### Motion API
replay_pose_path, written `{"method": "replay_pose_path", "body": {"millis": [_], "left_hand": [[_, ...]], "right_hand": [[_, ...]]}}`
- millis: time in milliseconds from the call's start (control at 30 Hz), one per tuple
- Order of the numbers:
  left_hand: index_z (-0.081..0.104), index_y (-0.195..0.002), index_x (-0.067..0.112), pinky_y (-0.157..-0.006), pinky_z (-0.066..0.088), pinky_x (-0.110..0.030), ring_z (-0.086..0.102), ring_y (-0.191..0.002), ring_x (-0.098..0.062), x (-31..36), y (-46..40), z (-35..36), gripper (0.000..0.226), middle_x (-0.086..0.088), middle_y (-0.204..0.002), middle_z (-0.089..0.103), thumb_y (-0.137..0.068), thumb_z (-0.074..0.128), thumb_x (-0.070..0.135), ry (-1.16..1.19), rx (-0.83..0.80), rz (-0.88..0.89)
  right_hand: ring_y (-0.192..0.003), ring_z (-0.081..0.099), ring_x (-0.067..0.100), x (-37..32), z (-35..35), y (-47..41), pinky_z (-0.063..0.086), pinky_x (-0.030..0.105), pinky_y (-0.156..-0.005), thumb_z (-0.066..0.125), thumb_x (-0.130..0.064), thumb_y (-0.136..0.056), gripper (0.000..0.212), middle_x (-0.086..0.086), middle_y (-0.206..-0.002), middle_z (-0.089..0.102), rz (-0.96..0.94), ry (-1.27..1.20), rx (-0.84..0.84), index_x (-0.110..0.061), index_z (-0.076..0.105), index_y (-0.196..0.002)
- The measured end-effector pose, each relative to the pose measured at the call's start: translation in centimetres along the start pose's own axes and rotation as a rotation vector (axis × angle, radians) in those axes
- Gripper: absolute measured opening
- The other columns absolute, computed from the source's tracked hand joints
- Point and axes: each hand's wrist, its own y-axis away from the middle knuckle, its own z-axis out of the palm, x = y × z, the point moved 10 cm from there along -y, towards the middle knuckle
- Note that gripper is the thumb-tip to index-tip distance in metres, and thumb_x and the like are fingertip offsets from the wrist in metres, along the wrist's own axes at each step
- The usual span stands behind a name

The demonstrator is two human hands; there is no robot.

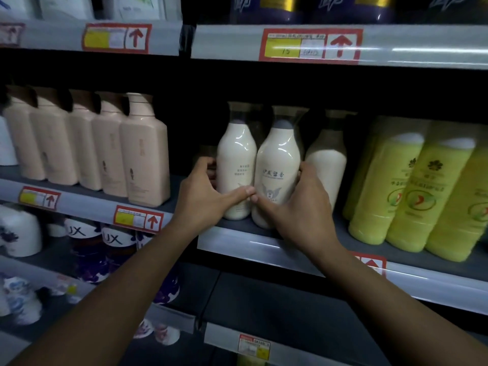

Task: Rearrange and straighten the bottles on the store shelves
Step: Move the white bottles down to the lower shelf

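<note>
On the left stand the peach pump bottles (pixel 142 151) in a row; at the middle of the shelf (pixel 264 243) the left hand (pixel 203 196) wraps round the left cream bottle (pixel 236 167) and the right hand (pixel 293 204) grips the right cream bottle (pixel 277 170), thumbs almost meeting. A third cream bottle (pixel 327 159) behind looks blurred, possibly set back, beside the yellow bottles (pixel 412 186). The step seems to be squaring this pair to the shelf's front edge; next calls for turning labels forward and drawing the third level.

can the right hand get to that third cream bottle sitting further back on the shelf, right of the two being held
Probably yes. The right hand grips the front cream plastic bottle, and the third cream bottle stands just beside its fingers with nothing between; it must let go first.
</note>
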Motion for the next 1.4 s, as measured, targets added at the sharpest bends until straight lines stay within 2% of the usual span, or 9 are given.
{"method": "replay_pose_path", "body": {"millis": [133, 233, 400, 567, 733, 833, 1000, 1133, 1400], "left_hand": [[0.060, -0.125, 0.027, -0.091, 0.061, -0.033, 0.070, -0.100, -0.002, -0.2, -0.2, -0.2, 0.086, 0.011, -0.112, 0.072, -0.054, 0.095, 0.059, -0.002, 0.027, -0.017], [0.061, -0.126, 0.025, -0.091, 0.061, -0.031, 0.069, -0.101, 0.001, 0.1, 0.1, -0.3, 0.082, 0.012, -0.113, 0.072, -0.058, 0.097, 0.053, 0.029, 0.033, -0.009], [0.060, -0.130, 0.028, -0.092, 0.062, -0.038, 0.069, -0.106, 0.001, 1.0, 1.2, -1.6, 0.084, 0.015, -0.117, 0.071, -0.058, 0.092, 0.059, 0.087, 0.052, 0.029], [0.062, -0.132, 0.025, -0.089, 0.062, -0.030, 0.069, -0.104, 0.005, 3.7, 2.7, -3.6, 0.068, 0.018, -0.115, 0.072, -0.073, 0.093, 0.039, 0.185, 0.085, 0.075], [0.067, -0.129, 0.021, -0.087, 0.062, -0.031, 0.073, -0.106, -0.005, 5.0, 5.1, -4.3, 0.069, 0.010, -0.116, 0.077, -0.070, 0.084, 0.051, 0.285, 0.022, 0.063], [0.068, -0.126, 0.022, -0.089, 0.063, -0.035, 0.075, -0.106, -0.010, 4.6, 7.1, -4.2, 0.056, 0.009, -0.115, 0.078, -0.076, 0.086, 0.040, 0.324, -0.049, 0.030], [0.068, -0.121, 0.026, -0.084, 0.064, -0.033, 0.077, -0.104, -0.016, 3.9, 11.0, -3.9, 0.061, 0.006, -0.115, 0.078, -0.067, 0.083, 0.048, 0.357, -0.112, -0.018], [0.069, -0.120, 0.025, -0.086, 0.064, -0.039, 0.076, -0.106, -0.018, 2.9, 14.0, -3.8, 0.060, 0.003, -0.115, 0.079, -0.067, 0.084, 0.047, 0.356, -0.140, -0.051], [0.067, -0.125, 0.019, -0.081, 0.063, -0.029, 0.076, -0.106, -0.017, 0.7, 20.2, -2.9, 0.067, 0.002, -0.116, 0.079, -0.066, 0.091, 0.040, 0.403, -0.202, -0.176]], "right_hand": [[-0.116, 0.063, 0.017, 0.1, 0.0, 0.1, 0.057, 0.046, -0.092, 0.082, -0.065, -0.066, 0.083, -0.006, -0.126, 0.062, 0.000, -0.030, 0.031, -0.030, 0.047, -0.132], [-0.115, 0.063, 0.014, -0.1, -0.3, 0.4, 0.057, 0.045, -0.092, 0.081, -0.066, -0.067, 0.082, -0.009, -0.125, 0.062, -0.013, -0.059, 0.055, -0.031, 0.048, -0.134], [-0.112, 0.064, 0.009, -1.0, -1.4, 1.2, 0.059, 0.042, -0.089, 0.081, -0.063, -0.070, 0.073, -0.014, -0.121, 0.064, -0.044, -0.132, 0.081, -0.037, 0.052, -0.131], [-0.111, 0.063, 0.008, -3.3, -3.5, 1.8, 0.058, 0.040, -0.089, 0.081, -0.061, -0.073, 0.068, -0.014, -0.119, 0.064, -0.100, -0.190, 0.125, -0.039, 0.052, -0.131], [-0.112, 0.063, 0.010, -4.7, -5.5, 3.5, 0.056, 0.041, -0.092, 0.081, -0.059, -0.074, 0.066, -0.014, -0.118, 0.064, -0.131, -0.218, 0.136, -0.038, 0.053, -0.130], [-0.112, 0.063, 0.010, -4.7, -6.2, 5.2, 0.057, 0.041, -0.092, 0.084, -0.058, -0.074, 0.071, -0.015, -0.120, 0.064, -0.131, -0.234, 0.116, -0.037, 0.053, -0.134], [-0.117, 0.060, 0.005, -4.5, -7.1, 8.9, 0.055, 0.039, -0.095, 0.085, -0.054, -0.076, 0.080, -0.014, -0.126, 0.062, -0.150, -0.251, 0.052, -0.036, 0.049, -0.145], [-0.120, 0.059, 0.009, -3.5, -6.9, 12.1, 0.056, 0.039, -0.094, 0.086, -0.052, -0.077, 0.080, -0.015, -0.129, 0.060, -0.148, -0.273, -0.034, -0.038, 0.048, -0.146], [-0.115, 0.065, 0.011, -0.3, -6.2, 17.8, 0.059, 0.041, -0.090, 0.088, -0.050, -0.076, 0.079, -0.017, -0.127, 0.066, -0.090, -0.310, -0.152, -0.041, 0.050, -0.144]]}}
